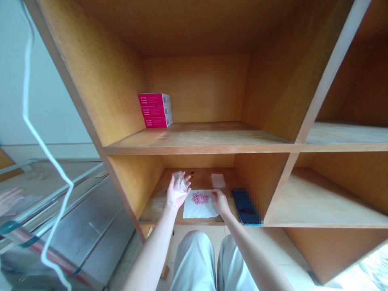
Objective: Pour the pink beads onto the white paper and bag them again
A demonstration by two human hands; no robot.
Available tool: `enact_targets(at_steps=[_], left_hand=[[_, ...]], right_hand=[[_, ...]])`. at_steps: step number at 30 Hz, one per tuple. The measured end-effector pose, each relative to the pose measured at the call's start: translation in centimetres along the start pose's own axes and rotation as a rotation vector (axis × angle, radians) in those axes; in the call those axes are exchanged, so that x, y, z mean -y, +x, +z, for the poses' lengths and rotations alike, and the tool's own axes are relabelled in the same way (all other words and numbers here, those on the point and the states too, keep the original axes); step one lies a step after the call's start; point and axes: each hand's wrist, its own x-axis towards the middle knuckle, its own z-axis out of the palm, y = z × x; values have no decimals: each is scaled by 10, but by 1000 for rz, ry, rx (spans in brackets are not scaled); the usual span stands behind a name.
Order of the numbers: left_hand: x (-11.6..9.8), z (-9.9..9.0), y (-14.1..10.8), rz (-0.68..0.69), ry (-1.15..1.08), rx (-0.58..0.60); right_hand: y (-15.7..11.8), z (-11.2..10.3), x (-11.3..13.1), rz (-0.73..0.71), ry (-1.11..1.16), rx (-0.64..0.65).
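My left hand (pixel 176 193) is palm up over the lower shelf, with a small clear plastic bag (pixel 180 184) lying on the palm and its fingers partly spread around it. On a white sheet (pixel 194 211) beside it sit several pink beads (pixel 200 198) in a loose cluster. My right hand (pixel 218 200) is at the sheet's upper right edge, fingertips pressed together; what they hold, if anything, is too small to make out. Behind it lies a flat, pale, square packet (pixel 218 180).
A dark phone (pixel 245 206) lies to the right on the lower shelf, near its front edge. Stacked pink boxes (pixel 156 110) stand on the upper shelf (pixel 212 135). A white cable (pixel 27 81) hangs at the far left, beside a glass-topped metal frame (pixel 79 202).
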Motion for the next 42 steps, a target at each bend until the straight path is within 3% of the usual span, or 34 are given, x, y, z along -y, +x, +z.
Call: enact_targets(at_steps=[12,16,20,25,30,33,40,42], left_hand=[[7,-16,-2,56,163,-99],[21,-26,-7,130,494,-168],[37,-37,-14,359,835,-247],[52,-49,-20,508,1133,-246],[58,-58,-20,577,1323,-169],[60,-63,-18,558,1385,-156],[62,-67,-21,524,1474,-79],[62,-67,-22,527,1490,-73]], right_hand=[[0,1,-2,3,20,-3],[0,0,0,-8,26,-8],[1,-3,6,-11,47,-11],[8,-1,34,-23,142,-29],[23,11,75,-99,239,96],[30,18,89,-140,177,174],[44,16,92,-282,49,515],[49,11,86,-250,100,529]])
